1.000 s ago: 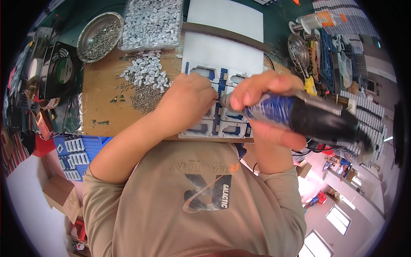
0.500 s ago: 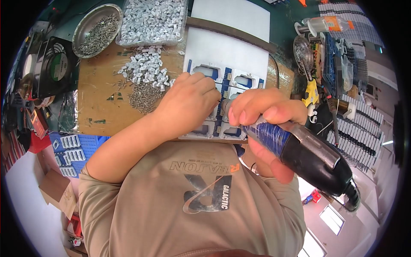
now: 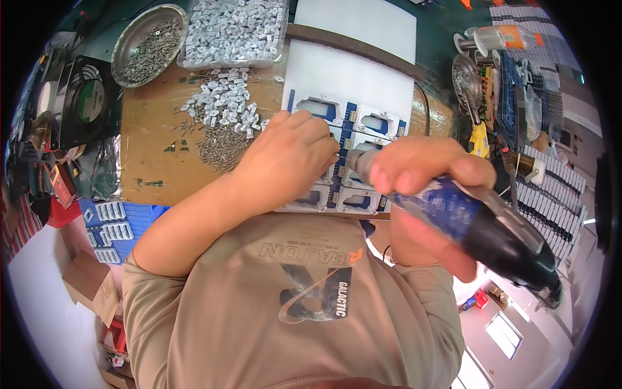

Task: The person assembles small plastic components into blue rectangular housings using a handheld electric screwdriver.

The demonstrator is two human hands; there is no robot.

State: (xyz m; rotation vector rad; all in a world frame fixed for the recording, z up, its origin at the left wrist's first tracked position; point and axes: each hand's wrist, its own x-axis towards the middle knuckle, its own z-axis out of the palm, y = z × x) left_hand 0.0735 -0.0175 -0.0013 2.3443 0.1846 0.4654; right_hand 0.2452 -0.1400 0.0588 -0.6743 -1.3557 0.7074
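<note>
My right hand (image 3: 434, 172) is wrapped round an electric screwdriver (image 3: 453, 211) with a blue and black body, its nose pointing left over the work. Under both hands lies a panel of blue circuit boards carrying white plastic frames (image 3: 376, 120). My left hand (image 3: 288, 152) is closed over the panel's left part, knuckles up, with its fingertips near the screwdriver's nose. Whatever those fingertips pinch is hidden. Just left of that hand are a heap of small screws (image 3: 222, 149) and a scatter of small white plastic pieces (image 3: 223, 104).
A round metal bowl of screws (image 3: 152, 48) and a clear tub of white pieces (image 3: 234, 35) stand at the back left. A dark bar (image 3: 353, 45) crosses the white sheet (image 3: 350, 71) behind the panel. A fan (image 3: 84, 100) is far left; tools and a bottle (image 3: 505, 37) line the right.
My right hand and the screwdriver have moved right and slightly down, away from my left hand. The left hand stays closed in nearly the same place.
</note>
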